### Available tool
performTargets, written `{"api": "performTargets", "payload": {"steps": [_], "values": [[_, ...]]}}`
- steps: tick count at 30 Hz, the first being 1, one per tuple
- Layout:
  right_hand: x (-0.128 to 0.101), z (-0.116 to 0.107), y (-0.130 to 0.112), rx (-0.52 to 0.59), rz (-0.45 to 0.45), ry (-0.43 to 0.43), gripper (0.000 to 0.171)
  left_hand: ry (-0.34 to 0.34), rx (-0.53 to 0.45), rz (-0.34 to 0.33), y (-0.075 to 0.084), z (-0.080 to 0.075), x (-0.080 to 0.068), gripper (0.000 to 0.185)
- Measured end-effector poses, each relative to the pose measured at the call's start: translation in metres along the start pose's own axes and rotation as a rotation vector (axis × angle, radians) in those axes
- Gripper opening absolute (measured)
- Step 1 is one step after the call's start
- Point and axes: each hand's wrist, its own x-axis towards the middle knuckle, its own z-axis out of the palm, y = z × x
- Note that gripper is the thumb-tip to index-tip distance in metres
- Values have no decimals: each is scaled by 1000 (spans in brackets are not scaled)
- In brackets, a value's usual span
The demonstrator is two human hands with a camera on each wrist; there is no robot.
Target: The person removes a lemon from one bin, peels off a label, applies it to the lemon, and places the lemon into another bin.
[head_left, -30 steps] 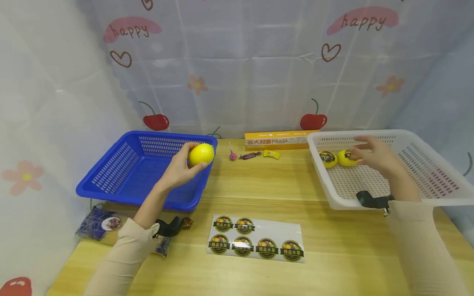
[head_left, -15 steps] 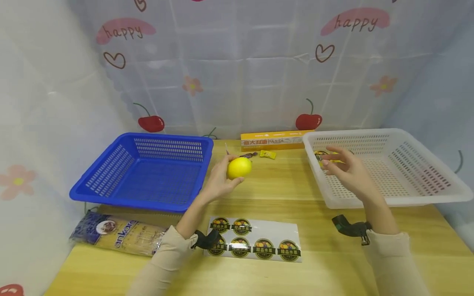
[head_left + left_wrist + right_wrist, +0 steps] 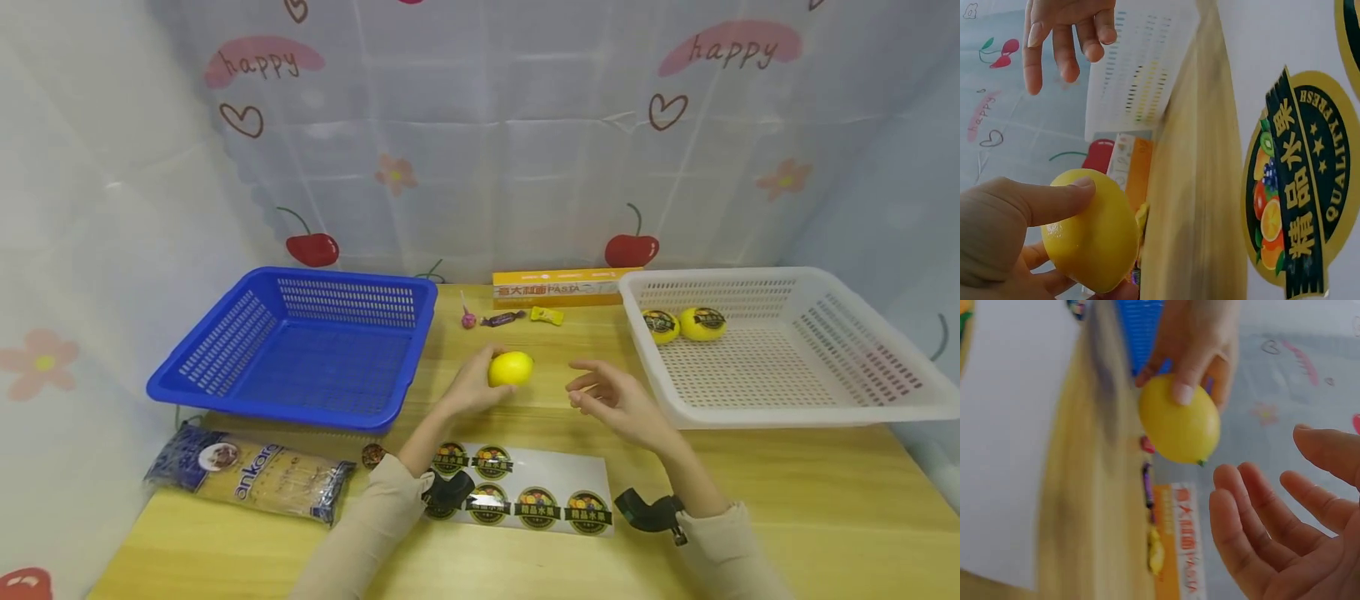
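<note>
Pasta bag (image 3: pixel 251 477): one, far left on the table, front corner partly behind the left sleeve.
Blue basket (image 3: pixel 225 350): one, nothing showing inside.
Left hand (image 3: pixel 468 390): fingers wrapped round one plain lemon (image 3: pixel 511 368), held just over the table between the baskets.
Sticker sheet (image 3: pixel 517 485): six round labels countable, left edge hidden by the wrist strap.
Right hand (image 3: pixel 611 400): fingers relaxed and spread, holding nothing, near the lemon.
White basket (image 3: pixel 787 408): two lemons, each stickered, labels too small to read.

A plain yellow lemon (image 3: pixel 511 368) — blue basket (image 3: pixel 225 392), white basket (image 3: pixel 862 408) — black-and-yellow round stickers (image 3: pixel 540 506)
</note>
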Motion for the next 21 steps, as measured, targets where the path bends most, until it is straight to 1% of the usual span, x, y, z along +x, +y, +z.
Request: {"api": "performTargets", "payload": {"steps": [3,6,10,13,17,21], "values": [[3,14,7,-55,44,-58,40,-18,15,-1,-5,4,4,59],[4,25,13,-101,76,-140,41,-36,17,-5,-9,8,7,56],[4,35,18,-138,96,-254,43,-53,0,-10,-13,12,13,57],[4,41,20,-186,104,-315,43,-54,-8,-5,-17,14,16,59],[4,48,21,-255,111,-350,46,-54,-19,21,-20,16,18,58],[4,51,19,-291,95,-377,54,-69,-24,35,-20,17,20,61]]}}
